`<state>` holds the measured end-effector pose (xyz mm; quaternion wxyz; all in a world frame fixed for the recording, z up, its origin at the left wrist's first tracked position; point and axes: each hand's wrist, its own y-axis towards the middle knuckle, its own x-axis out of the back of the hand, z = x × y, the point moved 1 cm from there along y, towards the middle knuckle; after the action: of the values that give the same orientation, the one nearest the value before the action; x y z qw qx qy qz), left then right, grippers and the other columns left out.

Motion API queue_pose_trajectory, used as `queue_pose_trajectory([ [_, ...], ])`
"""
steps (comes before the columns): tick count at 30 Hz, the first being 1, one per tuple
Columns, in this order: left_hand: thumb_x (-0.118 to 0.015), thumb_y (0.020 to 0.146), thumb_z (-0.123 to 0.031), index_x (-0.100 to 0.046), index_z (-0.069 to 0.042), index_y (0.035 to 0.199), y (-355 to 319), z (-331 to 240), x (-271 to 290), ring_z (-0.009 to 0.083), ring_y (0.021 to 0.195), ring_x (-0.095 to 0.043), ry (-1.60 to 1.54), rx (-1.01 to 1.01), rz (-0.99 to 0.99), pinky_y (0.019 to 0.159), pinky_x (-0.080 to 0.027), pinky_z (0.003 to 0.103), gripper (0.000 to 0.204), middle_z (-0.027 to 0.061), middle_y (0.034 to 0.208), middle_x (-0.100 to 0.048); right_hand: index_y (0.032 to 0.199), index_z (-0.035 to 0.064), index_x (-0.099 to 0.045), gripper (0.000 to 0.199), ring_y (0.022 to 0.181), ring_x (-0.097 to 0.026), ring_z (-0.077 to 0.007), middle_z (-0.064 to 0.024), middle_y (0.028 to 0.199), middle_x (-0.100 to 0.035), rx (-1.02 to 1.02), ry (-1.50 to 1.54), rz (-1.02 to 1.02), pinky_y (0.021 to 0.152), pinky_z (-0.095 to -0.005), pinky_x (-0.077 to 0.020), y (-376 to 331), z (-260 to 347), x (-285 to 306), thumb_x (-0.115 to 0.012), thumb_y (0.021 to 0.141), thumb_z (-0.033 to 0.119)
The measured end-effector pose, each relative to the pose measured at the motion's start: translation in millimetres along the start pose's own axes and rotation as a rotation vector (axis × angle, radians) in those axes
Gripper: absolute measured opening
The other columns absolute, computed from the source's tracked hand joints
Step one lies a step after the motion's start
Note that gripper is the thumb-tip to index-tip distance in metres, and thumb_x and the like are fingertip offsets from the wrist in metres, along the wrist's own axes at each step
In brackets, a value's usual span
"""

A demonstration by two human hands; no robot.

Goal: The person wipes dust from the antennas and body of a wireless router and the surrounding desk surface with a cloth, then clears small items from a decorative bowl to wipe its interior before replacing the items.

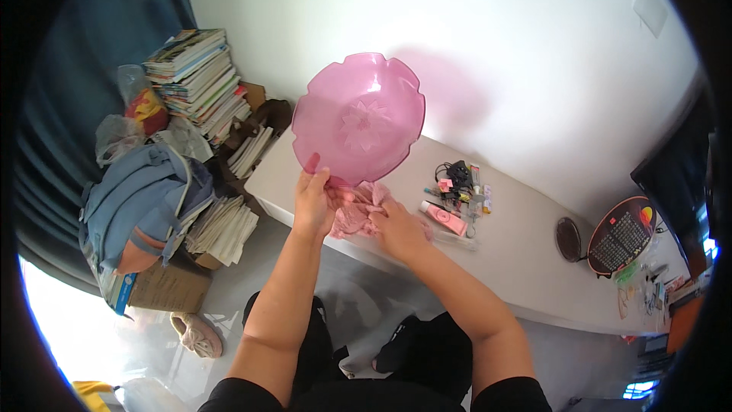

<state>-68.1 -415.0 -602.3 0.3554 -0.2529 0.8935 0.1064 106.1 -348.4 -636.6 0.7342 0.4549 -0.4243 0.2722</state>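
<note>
A translucent pink bowl (324,126) with a scalloped rim and a flower pattern at its centre is tilted up above the white table. My left hand (313,202) grips its lower rim, thumb on the inner side. Just below the bowl, my right hand (400,230) is closed on a crumpled pink cloth (354,217), which bunches up between the two hands. Part of the cloth shows through the bowl's lower edge. Right of my right hand lie a pink tube (444,218) and a small heap of little items.
Black cables (457,173) lie on the white table (526,252); farther right are an oval brown dish (568,239) and a dark round-headed paddle (621,236). At left stand a stack of books (202,80), a blue backpack (145,202) and a cardboard box (171,288). A shoe (197,336) lies on the floor.
</note>
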Motion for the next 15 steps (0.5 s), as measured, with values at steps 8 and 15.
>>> queue_pose_trajectory([
  [8, -0.038, 0.095, -0.011, -0.016, -0.007, 0.144, -68, -57, 18, 0.0181, 0.048, -0.057, 0.483, -0.198, -0.047, 0.044, -0.049, 0.027, 0.053, 0.0121, 0.068, -0.06, 0.095, -0.0012, -0.064, 0.02, 0.081, -0.058, -0.0131, -0.007, 0.085, -0.057, -0.389, 0.647, -0.676, 0.069, -0.0245, -0.0485, -28, -17, 140, -0.058, 0.076, -0.006],
  [15, -0.042, 0.094, -0.006, -0.023, 0.006, 0.135, -143, -20, -11, 0.0167, 0.048, -0.061, 0.729, -0.251, 0.105, 0.045, -0.051, 0.027, 0.047, 0.011, 0.065, -0.061, 0.089, 0.0061, -0.068, 0.018, 0.083, -0.061, -0.0325, -0.016, 0.095, -0.061, -0.277, 0.103, -0.418, 0.071, -0.0407, -0.0495, 35, 45, 160, -0.062, 0.084, 0.022],
])
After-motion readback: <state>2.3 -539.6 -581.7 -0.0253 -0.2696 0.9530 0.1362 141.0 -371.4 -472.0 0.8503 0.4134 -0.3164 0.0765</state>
